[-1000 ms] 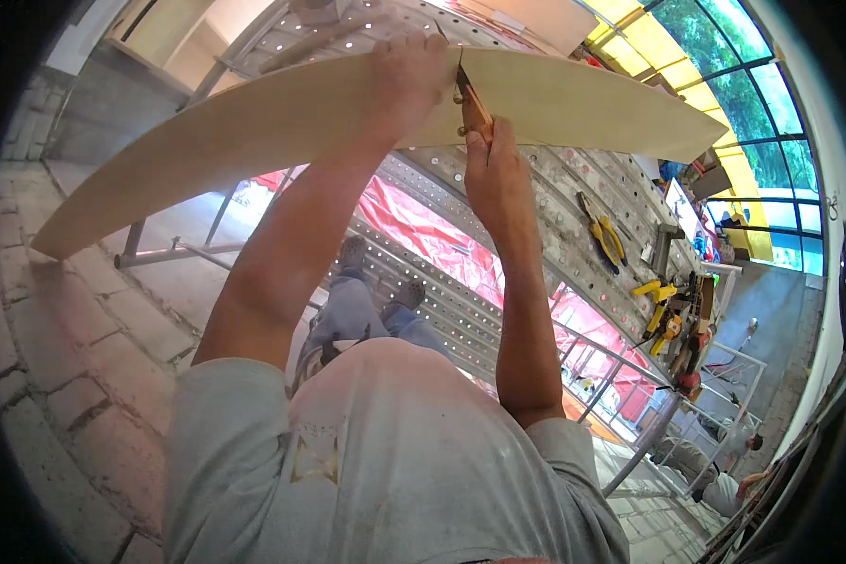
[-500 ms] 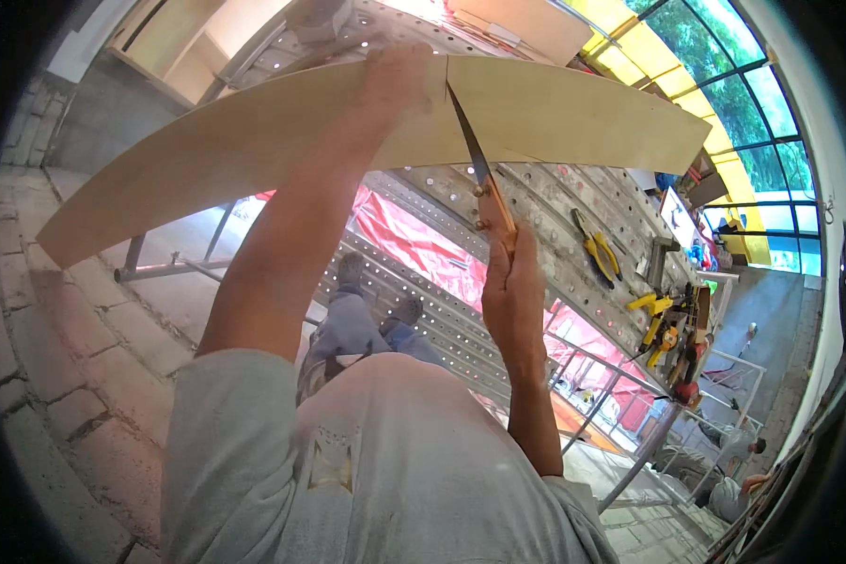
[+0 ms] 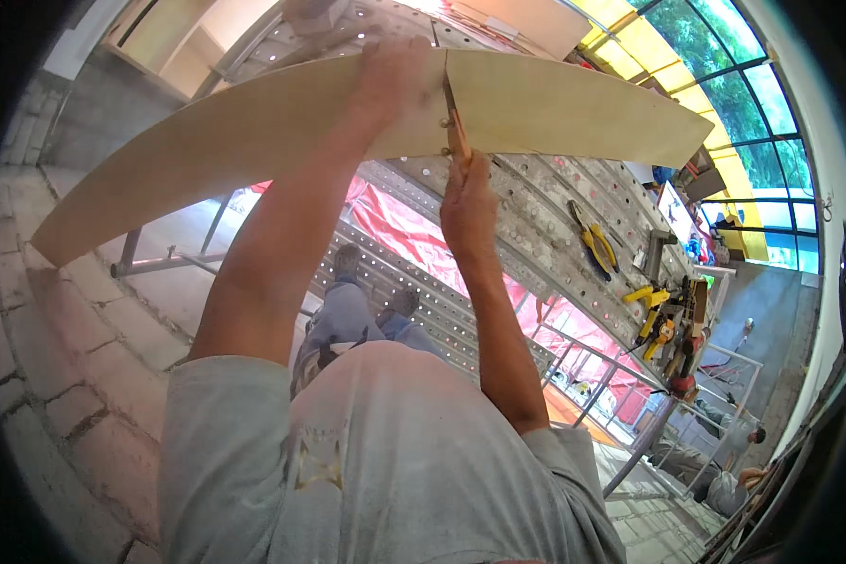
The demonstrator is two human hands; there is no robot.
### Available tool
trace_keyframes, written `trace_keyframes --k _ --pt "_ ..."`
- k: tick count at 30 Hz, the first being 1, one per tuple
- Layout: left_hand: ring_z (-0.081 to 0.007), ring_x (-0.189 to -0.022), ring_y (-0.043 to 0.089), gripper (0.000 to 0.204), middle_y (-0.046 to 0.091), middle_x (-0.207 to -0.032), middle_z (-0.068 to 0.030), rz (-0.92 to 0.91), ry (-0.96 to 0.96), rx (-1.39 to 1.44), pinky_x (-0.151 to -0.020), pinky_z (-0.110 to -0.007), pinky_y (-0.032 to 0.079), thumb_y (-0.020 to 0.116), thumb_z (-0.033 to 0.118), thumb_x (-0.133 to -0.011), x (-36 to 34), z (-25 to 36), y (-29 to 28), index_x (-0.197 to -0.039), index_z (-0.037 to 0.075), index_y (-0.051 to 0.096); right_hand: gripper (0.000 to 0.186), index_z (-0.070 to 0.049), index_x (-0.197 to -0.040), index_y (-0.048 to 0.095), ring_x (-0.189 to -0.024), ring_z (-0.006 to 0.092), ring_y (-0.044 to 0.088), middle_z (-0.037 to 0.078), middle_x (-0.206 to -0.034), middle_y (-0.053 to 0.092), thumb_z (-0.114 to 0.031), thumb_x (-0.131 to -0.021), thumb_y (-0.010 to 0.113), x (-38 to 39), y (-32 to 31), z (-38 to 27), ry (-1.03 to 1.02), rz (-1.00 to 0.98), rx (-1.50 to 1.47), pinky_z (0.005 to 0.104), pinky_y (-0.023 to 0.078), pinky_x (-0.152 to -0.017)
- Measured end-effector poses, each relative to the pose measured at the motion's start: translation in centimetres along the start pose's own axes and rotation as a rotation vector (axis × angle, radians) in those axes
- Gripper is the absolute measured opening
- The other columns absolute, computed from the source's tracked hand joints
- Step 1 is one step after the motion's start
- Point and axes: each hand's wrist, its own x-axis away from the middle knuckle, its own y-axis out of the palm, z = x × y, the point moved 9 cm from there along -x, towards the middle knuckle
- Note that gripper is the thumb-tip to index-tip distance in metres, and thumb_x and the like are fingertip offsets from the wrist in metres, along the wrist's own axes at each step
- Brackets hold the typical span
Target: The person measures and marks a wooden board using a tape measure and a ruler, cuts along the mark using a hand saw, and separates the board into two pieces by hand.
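A long pale wooden board (image 3: 573, 103), curved in the view, stretches from side to side in front of me. My left hand (image 3: 392, 80), somewhat blurred, grips its far edge just left of a dark cut line, fingers curled over the edge. In my right hand (image 3: 467, 197) is the wooden handle of a handsaw (image 3: 459, 136). The saw's narrow blade runs into the cut across the board, and part of the blade is hidden there. My right hand is on the near side of the board, fingers wrapped round the handle.
Pliers with yellow handles (image 3: 595, 244) lie on the perforated metal platform (image 3: 536, 202). More yellow tools (image 3: 653, 315) sit near its right edge. A brick wall (image 3: 85, 376) stands left, metal railings (image 3: 611, 376) lower right. Another person (image 3: 728, 432) is at far lower right.
My right hand has pushed the saw forward and slightly left, so the handle now overlaps the board and less blade shows. My left hand stays on the board's far edge.
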Motion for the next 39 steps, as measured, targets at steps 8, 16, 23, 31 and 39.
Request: trace_keyframes --k 8,16,23,31,39 --pt "-0.0358 -0.125 0.057 0.083 0.065 -0.125 -0.0146 -0.040 -0.060 -0.048 -0.103 -0.056 0.042 0.094 0.034 -0.064 0.6 -2.0 -0.3 -0.131 0.008 0.054 0.028 -0.008 -0.130 0.051 -0.085 0.0519 0.066 0.030 -0.098 0.068 -0.017 -0.104 0.053 6.5 -4.0 -1.7 0.288 -0.294 0.145 0.0617 0.050 -0.070" --pt "-0.0346 -0.127 0.056 0.081 0.063 -0.128 -0.0142 0.028 -0.004 -0.121 -0.106 -0.054 0.040 0.093 0.034 -0.065 0.6 -0.3 0.9 -0.131 0.007 0.054 0.023 -0.009 -0.126 0.049 -0.085 0.0530 0.065 0.030 -0.094 0.067 -0.018 -0.105 0.053 1.7 -0.1 0.5 0.092 -0.053 0.044 0.0608 0.050 -0.068" --pt "-0.0349 -0.129 0.054 0.085 0.061 -0.131 -0.0145 -0.089 -0.055 -0.049 -0.109 -0.053 0.039 0.093 0.035 -0.065 1.2 -1.7 0.4 -0.135 0.007 0.052 0.022 -0.011 -0.126 0.051 -0.087 0.0530 0.066 0.030 -0.093 0.067 -0.019 -0.105 0.052 6.6 -4.6 -2.4 0.227 -0.229 0.119 0.0616 0.050 -0.070" --pt "-0.0343 -0.135 0.051 0.087 0.058 -0.136 -0.0151 0.085 0.055 0.051 -0.110 -0.055 0.039 0.094 0.037 -0.065 0.2 -0.8 0.7 -0.134 0.007 0.052 0.027 -0.006 -0.130 0.049 -0.077 0.0523 0.066 0.030 -0.087 0.066 -0.013 -0.104 0.053 6.0 0.7 3.7 0.086 -0.031 0.045 0.0576 0.050 -0.061" --pt "-0.0360 -0.131 0.054 0.087 0.062 -0.133 -0.0159 -0.162 -0.113 -0.056 -0.110 -0.054 0.041 0.095 0.039 -0.060 -1.9 -2.9 2.0 -0.130 0.007 0.057 0.024 -0.007 -0.125 0.049 -0.081 0.0525 0.065 0.032 -0.091 0.065 -0.012 -0.102 0.054 9.3 -4.4 -1.1 0.294 -0.275 0.053 0.0590 0.049 -0.064"
